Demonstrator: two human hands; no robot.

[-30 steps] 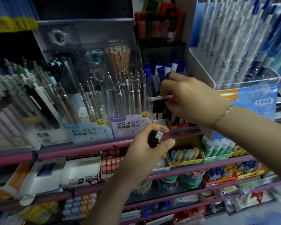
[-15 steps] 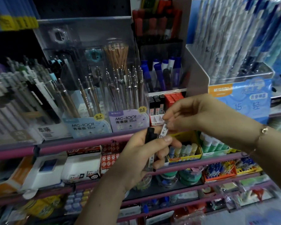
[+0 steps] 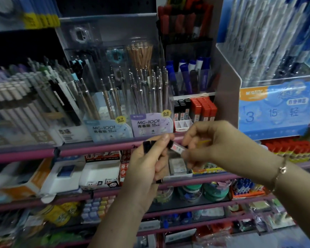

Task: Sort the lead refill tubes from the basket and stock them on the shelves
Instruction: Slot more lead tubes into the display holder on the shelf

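Item: lead refill tubes, in hand. My left hand [image 3: 147,163] is curled round a small bundle of black-capped tubes [image 3: 148,144], caps poking up just above my thumb and forefinger; how many I hold I cannot tell, at least 2 caps show.

Item: single tube [image 3: 177,148], clear body with a pink label. My right hand [image 3: 209,142] pinches it between thumb and fingertips, tilted, its dark cap end touching or nearly touching my left thumb tip. It sits between my 2 hands, in front of the pink shelf rail [image 3: 97,149].

Item: destination, judged. The white divided display tray [image 3: 182,124] stands just above and behind my right fingers, holding black-capped tubes [image 3: 182,108] on its left and red-capped tubes [image 3: 203,109] on its right, with open slots at the front.

Item: basket. Not in view.

Risks, as I judge them:
1. The pinched tube is held only at the fingertips; pulling it free of the bundle could drag a neighbour loose from my left fingers and drop it onto the lower shelves.
2. The label is blurred here, so I could misread the grade and slot it into the wrong row.
3. Reaching up, my knuckles could knock the standing tubes over.
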